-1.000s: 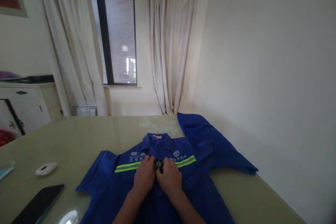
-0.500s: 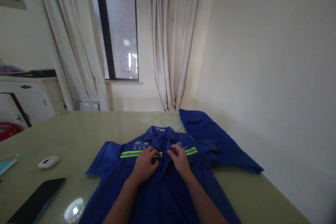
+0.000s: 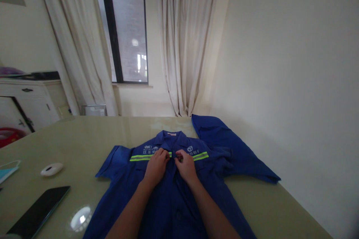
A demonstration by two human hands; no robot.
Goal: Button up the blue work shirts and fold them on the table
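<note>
Pale walls (image 3: 280, 63) rise behind a glossy bench (image 3: 84, 138). Spread across it, from where I stand, is a blue shirt (image 3: 168, 207), its collar (image 3: 182, 140) away from the person. It looks light, soft and limp; its front edges seem the place to take hold. Left hand (image 3: 156, 165) and right hand (image 3: 186, 167) sit close together below the collar, each narrowly pinching cloth.

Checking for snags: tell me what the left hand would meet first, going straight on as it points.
The left hand would probably meet the collar of the blue garment first, though depth is hard to judge.
</note>
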